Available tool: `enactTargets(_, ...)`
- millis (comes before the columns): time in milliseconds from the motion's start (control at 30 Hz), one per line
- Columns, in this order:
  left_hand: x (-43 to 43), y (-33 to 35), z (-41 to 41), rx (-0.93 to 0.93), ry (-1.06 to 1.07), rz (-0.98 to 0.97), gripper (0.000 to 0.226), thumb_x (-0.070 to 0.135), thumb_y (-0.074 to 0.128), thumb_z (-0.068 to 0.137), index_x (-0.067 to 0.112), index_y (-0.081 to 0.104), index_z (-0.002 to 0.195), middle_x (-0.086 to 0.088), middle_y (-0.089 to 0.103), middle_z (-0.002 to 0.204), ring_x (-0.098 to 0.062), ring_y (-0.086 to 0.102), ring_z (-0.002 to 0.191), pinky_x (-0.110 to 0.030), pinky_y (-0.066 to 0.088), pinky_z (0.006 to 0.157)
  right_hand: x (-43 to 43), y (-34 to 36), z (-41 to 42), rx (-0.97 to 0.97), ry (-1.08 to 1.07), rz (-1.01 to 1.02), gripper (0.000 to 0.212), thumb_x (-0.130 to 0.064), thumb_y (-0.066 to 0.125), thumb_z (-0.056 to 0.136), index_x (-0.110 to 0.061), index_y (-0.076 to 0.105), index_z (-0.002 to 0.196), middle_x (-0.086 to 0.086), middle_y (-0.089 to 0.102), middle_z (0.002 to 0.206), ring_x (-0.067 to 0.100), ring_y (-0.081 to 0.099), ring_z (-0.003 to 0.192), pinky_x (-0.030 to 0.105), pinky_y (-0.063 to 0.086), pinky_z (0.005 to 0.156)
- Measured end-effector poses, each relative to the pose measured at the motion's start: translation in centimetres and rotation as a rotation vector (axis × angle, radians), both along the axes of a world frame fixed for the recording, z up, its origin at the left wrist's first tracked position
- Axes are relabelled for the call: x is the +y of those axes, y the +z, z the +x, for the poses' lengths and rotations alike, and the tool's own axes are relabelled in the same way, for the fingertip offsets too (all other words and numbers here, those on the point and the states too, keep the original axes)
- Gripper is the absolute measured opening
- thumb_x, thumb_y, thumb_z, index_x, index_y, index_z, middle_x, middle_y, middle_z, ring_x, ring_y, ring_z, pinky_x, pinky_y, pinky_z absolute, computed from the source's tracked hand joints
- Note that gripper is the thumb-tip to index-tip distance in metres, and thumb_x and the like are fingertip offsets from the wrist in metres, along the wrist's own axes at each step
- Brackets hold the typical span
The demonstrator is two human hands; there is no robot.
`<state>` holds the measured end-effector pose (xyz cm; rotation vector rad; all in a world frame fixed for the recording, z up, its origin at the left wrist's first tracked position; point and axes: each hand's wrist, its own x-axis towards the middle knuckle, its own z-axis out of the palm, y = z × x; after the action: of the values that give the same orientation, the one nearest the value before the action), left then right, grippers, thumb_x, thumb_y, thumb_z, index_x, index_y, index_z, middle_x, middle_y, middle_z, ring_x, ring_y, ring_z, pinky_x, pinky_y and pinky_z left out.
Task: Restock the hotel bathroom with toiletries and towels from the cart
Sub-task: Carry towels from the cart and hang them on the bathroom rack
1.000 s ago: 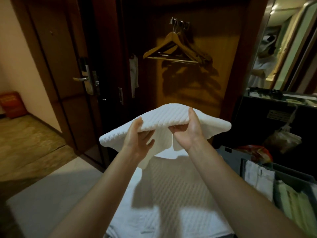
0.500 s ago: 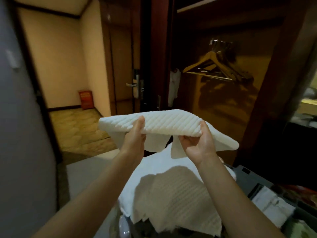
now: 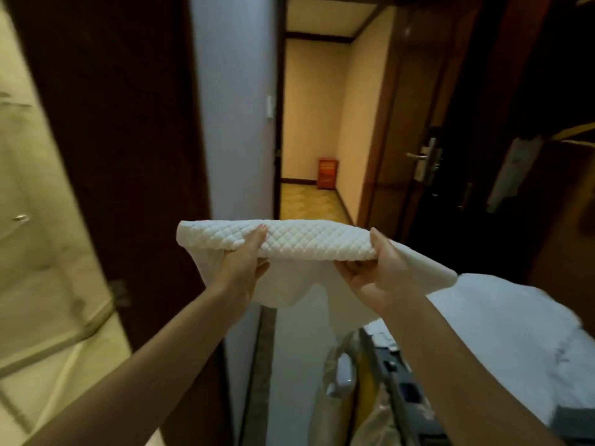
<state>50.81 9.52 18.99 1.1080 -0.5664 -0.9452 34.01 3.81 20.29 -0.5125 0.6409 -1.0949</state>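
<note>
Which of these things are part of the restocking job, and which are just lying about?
Part of the job: folded white towel, held by the left hand and right hand; white linen pile.
Just lying about: red box; door handle; wall switch.

**tilefan22:** so what's actually sitting on the cart point(image 3: 397, 378)?

**mop_and_go:** pretty much just a pile of white linen point(image 3: 502, 336) spread across the top. The dark grey frame pokes out at its left edge, and a crinkly yellowish bag point(image 3: 338, 403) hangs against that end.

**tilefan22:** and the floor?

**mop_and_go:** pale floor point(image 3: 296, 355) right beside the cart, with a dark stone strip point(image 3: 261, 365) running along the foot of the wall. Further off, the hallway has yellowish patterned carpet point(image 3: 306, 201), and an orange box point(image 3: 327, 173) stands on it by the far wall, tucked into the right corner.
</note>
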Motion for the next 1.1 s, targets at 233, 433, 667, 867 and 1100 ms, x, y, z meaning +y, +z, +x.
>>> enactTargets(233,8.4,-3.1,10.8,-0.019,0.202,0.160,0.048,0.034,0.061,0.087,0.010,0.050,0.128,-0.008,0.062,0.120,-0.021,0.062,0.104,-0.036,0.048,0.096,5.0,-2.9,10.8,0.202,0.298,0.050,0.013,-0.021,0.054,0.093,-0.008,0.053,0.095,0.017,0.066,0.092,0.027,0.064,0.087,0.039,0.053,0.081)
enactTargets(433,13.8,-4.6,20.8,0.038,0.261,0.184,0.034,0.033,0.059,0.088,0.013,0.058,0.116,-0.009,0.064,0.116,-0.022,0.061,0.103,-0.035,0.046,0.092,7.9,-5.0,20.9,0.338,0.540,-0.014,0.015,-0.025,0.052,0.094,-0.012,0.055,0.101,0.015,0.065,0.099,0.025,0.066,0.088,0.034,0.052,0.073)
enactTargets(667,19.1,-4.8,33.0,-0.035,0.349,0.150,0.029,0.029,0.047,0.095,0.018,0.050,0.121,-0.004,0.060,0.113,-0.017,0.058,0.102,-0.035,0.041,0.094,10.7,-6.3,35.7,0.332,0.707,-0.020,0.034,-0.029,0.046,0.097,-0.008,0.059,0.120,0.019,0.065,0.115,0.025,0.065,0.095,0.031,0.053,0.066)
enactTargets(867,22.0,-4.0,41.7,-0.088,0.440,0.213,0.034,0.035,0.053,0.092,0.014,0.053,0.119,-0.011,0.058,0.124,-0.025,0.057,0.113,-0.035,0.046,0.092,12.6,-5.9,45.6,0.279,0.749,0.024,0.031,-0.024,0.048,0.096,-0.004,0.057,0.118,0.019,0.064,0.112,0.026,0.063,0.092,0.033,0.054,0.072)
enactTargets(1100,22.6,-3.8,49.5,-0.142,0.494,0.215,0.044,0.037,0.052,0.092,0.009,0.051,0.125,-0.014,0.053,0.133,-0.029,0.052,0.122,-0.038,0.045,0.097,12.8,-4.6,53.6,0.391,0.737,-0.052,0.028,-0.030,0.048,0.096,-0.010,0.054,0.114,0.013,0.061,0.115,0.027,0.059,0.108,0.039,0.044,0.098)
